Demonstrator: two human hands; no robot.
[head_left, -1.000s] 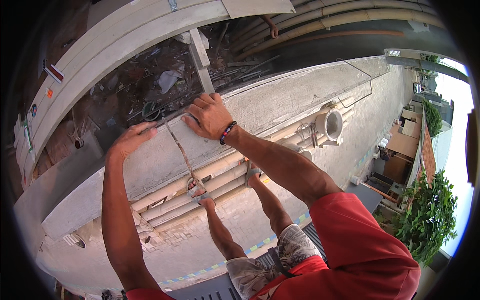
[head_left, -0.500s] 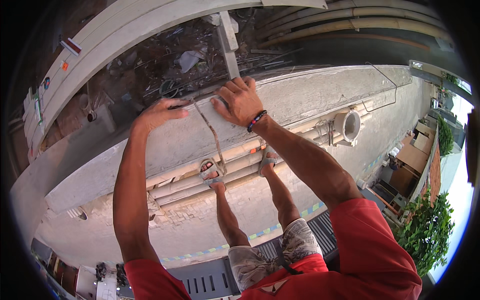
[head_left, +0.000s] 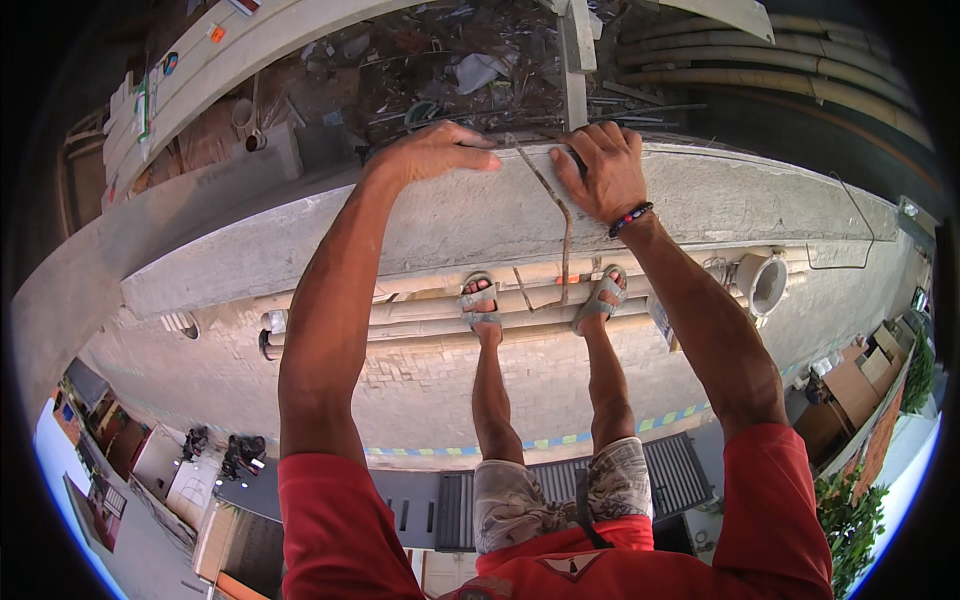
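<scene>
A rough grey concrete ledge (head_left: 420, 235) runs across in front of me. On its far edge rests my left hand (head_left: 432, 152), fingers bent over and partly hidden behind it, thumb stretched along the top. My right hand (head_left: 602, 172), with a beaded bracelet (head_left: 631, 219) on its wrist, grips the same edge farther right. Between the hands a bent, rusty metal rod (head_left: 552, 195) hooks over the ledge and hangs down its near side, touching neither hand. Below, my sandalled feet (head_left: 481, 300) stand on bamboo poles (head_left: 415, 308) against the wall.
Rubble and scraps (head_left: 478, 72) lie beyond the ledge, beside a concrete post (head_left: 577, 60) and long bamboo poles (head_left: 760, 65). A round pipe end (head_left: 768, 284) and a thin wire loop (head_left: 850, 225) are at right. Far beneath me are paving and a slotted metal grille (head_left: 540, 490).
My view has turned, so the ledge lies more level across it. The left hand's fingers now bend over the far edge. My feet stand farther left relative to the rod.
</scene>
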